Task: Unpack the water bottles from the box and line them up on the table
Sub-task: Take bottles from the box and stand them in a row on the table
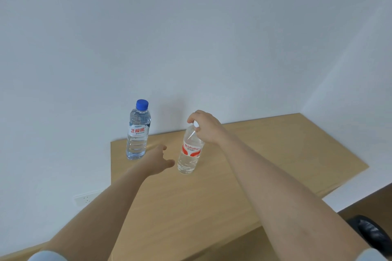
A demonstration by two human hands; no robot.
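"北极熊" on blue-capped bottle (pixel 137 131)

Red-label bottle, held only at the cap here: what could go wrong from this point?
1. The right hand grips the red-label bottle only at its top, so it may tip if released before it sits flat on the table.
2. The open left hand hovers between both bottles and could bump either one.
3. The blue-cap bottle stands close to the table's left edge; a nudge might send it off.

Two bottles (pixel 138 131) (pixel 190 151) upright on table (pixel 265 154), side by side
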